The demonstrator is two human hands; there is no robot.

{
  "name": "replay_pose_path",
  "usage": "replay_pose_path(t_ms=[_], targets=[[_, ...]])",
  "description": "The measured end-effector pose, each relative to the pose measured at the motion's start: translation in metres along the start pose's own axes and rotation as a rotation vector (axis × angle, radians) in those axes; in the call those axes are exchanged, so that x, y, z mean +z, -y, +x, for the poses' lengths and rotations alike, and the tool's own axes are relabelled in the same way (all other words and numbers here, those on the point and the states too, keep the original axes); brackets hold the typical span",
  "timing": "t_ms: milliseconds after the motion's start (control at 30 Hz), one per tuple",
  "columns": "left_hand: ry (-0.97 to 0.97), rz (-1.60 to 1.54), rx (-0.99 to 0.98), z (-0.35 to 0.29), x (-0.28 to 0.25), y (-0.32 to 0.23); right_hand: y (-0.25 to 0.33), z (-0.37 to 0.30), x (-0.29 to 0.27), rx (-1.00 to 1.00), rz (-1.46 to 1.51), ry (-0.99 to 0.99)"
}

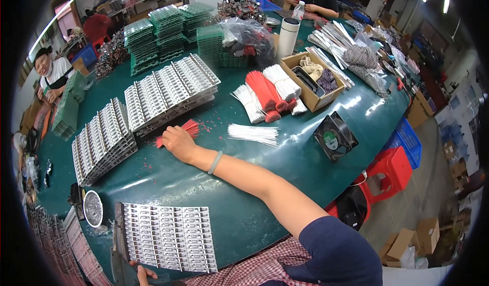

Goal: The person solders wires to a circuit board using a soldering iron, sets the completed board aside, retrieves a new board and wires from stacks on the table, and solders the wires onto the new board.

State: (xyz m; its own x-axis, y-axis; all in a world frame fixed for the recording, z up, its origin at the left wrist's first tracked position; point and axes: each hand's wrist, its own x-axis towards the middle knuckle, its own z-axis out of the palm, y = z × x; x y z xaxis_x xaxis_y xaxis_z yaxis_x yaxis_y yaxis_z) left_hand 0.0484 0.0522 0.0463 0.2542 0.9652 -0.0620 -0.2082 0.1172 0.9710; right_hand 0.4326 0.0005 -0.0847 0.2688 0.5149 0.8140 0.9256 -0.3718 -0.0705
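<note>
My right hand (178, 143) reaches across the table and curls over a loose bundle of short red wires (191, 128). Red ends stick out on both sides of it; the fingertips are hidden. Low in the view, my left hand (144, 274) is partly cut off by the edge. Its fingers are bent, and what they hold, if anything, cannot be made out. Beside it a dark metal bar (119, 235) runs along the left side of a light panel of small circuit boards (170, 235). White wires (253, 133) lie spread to the right of the red ones.
Stacked board panels (170, 90) stand beyond my right hand. Tied red and white wire bundles (267, 92), a cardboard box (313, 100) and a black fan (335, 136) are to the right. A white cup (93, 208) stands left. Two people sit across the table.
</note>
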Motion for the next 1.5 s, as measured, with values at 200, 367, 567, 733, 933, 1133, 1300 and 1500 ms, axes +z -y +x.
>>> replay_pose_path(t_ms=[200,367,567,733,933,1133,1300,1500], targets=[[0.034,-0.011,0.050,-0.002,0.002,-0.002,0.001,0.003,-0.004,0.008,0.066,-0.060],[-0.024,0.072,0.032,-0.005,-0.006,-0.003,0.007,0.011,-0.019,0.055,0.285,-0.202],[0.060,0.030,0.042,0.018,-0.022,0.018,0.013,0.013,-0.027,0.154,0.416,-0.275],[0.064,-0.014,0.104,-0.008,0.014,-0.002,0.013,0.023,-0.038,-0.067,0.389,-0.198],[0.215,-0.004,0.102,-0.019,0.004,-0.007,0.023,0.044,-0.165,-0.270,0.147,0.377],[0.238,0.043,-0.012,-0.042,0.000,0.001,0.092,0.022,-0.216,-0.490,-0.401,1.060],[0.323,0.038,-0.072,-0.060,-0.004,0.006,0.110,-0.018,-0.196,-0.582,-0.511,1.202],[0.304,0.065,-0.158,-0.068,-0.020,0.014,0.094,-0.033,-0.209,-0.396,-0.263,0.966]])
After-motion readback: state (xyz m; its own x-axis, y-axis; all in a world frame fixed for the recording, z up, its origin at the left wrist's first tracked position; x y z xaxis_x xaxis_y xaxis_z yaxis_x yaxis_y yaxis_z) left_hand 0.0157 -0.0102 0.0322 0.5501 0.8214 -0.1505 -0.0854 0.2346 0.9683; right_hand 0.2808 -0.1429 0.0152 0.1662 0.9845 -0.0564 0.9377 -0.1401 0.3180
